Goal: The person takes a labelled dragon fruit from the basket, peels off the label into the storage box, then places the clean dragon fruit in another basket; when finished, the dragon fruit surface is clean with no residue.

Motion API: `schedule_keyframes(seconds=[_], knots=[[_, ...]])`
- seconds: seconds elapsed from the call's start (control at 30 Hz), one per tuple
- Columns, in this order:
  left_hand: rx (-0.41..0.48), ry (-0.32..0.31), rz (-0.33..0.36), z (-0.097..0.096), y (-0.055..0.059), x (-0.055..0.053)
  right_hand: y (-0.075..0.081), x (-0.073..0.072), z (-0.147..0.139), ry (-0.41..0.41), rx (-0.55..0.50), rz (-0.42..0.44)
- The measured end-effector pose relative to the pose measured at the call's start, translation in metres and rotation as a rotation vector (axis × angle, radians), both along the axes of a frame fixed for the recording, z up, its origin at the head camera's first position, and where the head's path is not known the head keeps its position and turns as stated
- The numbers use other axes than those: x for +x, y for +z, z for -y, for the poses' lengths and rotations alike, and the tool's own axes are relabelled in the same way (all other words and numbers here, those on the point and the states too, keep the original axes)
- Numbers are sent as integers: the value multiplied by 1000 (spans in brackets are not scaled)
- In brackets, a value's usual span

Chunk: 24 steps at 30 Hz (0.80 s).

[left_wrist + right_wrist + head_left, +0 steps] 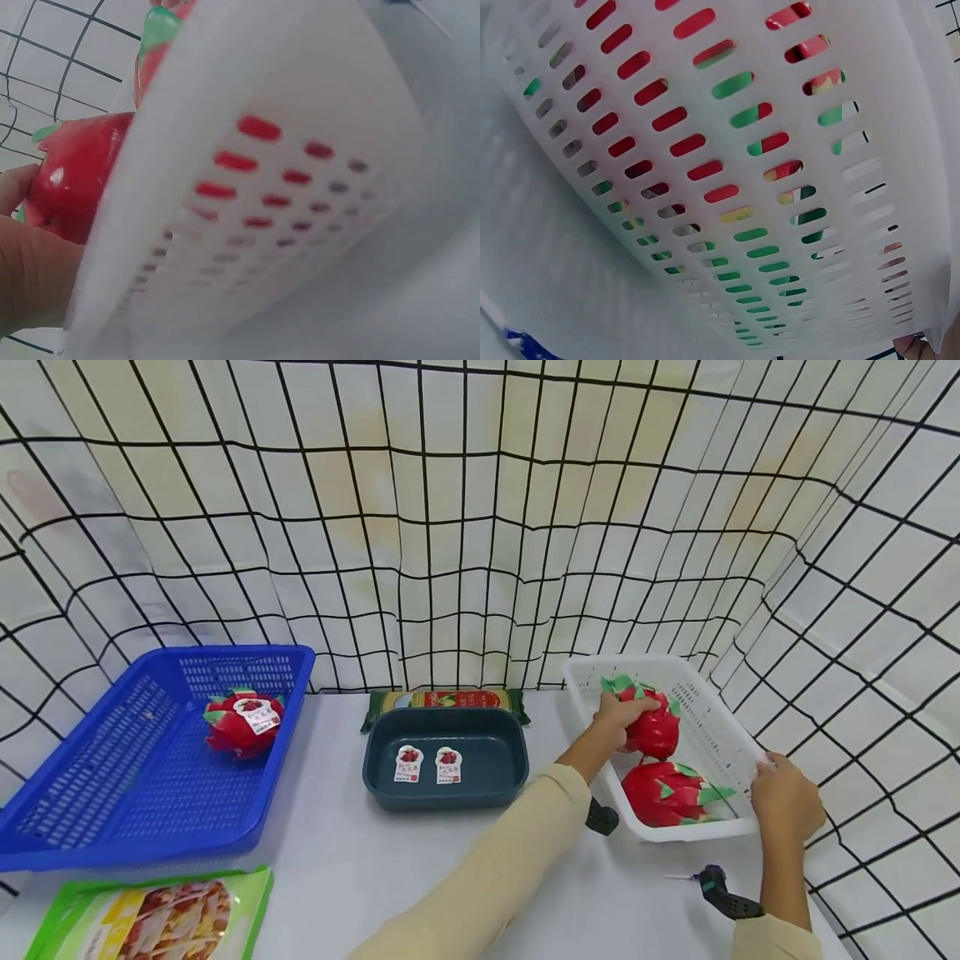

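Note:
My left hand [618, 720] reaches into the white basket [738, 732] from its left side. It grips a red dragon fruit [657, 731] with green leaf tips, glossy in the left wrist view, where the thumb side of the hand [34, 274] lies against it. Below it, a second dragon fruit [662, 797] lies in the front of the basket. My right hand [786, 800] holds the basket's right rim near the front corner. Through the slots of the basket wall [727, 154], red and green show in the right wrist view.
At the left stands a blue basket [262, 802] with a labelled dragon fruit [242, 733] in it. A dark teal tray [442, 727] in the middle holds two stickers [448, 767]. Behind it lies a green-and-gold packet [450, 698]; a green food bag [172, 918] lies front left. Black grid panels [465, 568] enclose the table.

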<state>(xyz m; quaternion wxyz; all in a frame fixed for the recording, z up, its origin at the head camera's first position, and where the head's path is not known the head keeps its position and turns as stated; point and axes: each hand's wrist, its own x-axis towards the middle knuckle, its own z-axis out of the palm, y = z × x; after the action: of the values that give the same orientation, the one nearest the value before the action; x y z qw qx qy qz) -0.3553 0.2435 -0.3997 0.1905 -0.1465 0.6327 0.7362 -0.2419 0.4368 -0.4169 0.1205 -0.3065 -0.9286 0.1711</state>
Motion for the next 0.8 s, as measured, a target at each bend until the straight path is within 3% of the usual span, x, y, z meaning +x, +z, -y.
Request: schedule_keyframes(seconds=[0.27, 0.47, 0.8], knots=[[-151, 4, 33, -24, 3, -9, -1, -1, -5, -2, -13, -4], [-165, -4, 63, -38, 6, -14, -2, -2, -7, -3, -20, 4], [-157, -37, 96, -64, -8, -25, -4, -1, -8, 0, -19, -30]])
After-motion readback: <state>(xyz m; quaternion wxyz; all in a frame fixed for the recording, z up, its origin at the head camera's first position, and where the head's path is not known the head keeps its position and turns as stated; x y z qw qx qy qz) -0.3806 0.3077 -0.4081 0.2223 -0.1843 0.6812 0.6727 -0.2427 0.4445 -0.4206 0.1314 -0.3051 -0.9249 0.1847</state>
